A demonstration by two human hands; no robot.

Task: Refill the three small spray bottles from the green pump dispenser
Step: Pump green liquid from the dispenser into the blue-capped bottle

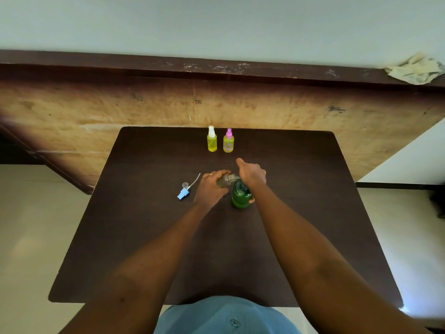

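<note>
The green pump dispenser (pixel 240 196) stands mid-table. My right hand (pixel 251 173) rests on top of its pump head, fingers spread. My left hand (pixel 212 186) holds a small clear spray bottle (pixel 225 180), uncapped and tilted, with its neck at the pump's nozzle. That bottle's blue spray cap (pixel 183 193) with its dip tube lies on the table to the left, beside a small clear cover (pixel 185 185). Two small spray bottles full of yellow liquid stand upright at the far edge: one with a white cap (pixel 212 139) and one with a pink cap (pixel 228 141).
The dark brown table (pixel 144 237) stands against a worn wooden panel. A crumpled cloth (pixel 415 68) lies on the ledge at the far right. Pale floor shows on both sides of the table.
</note>
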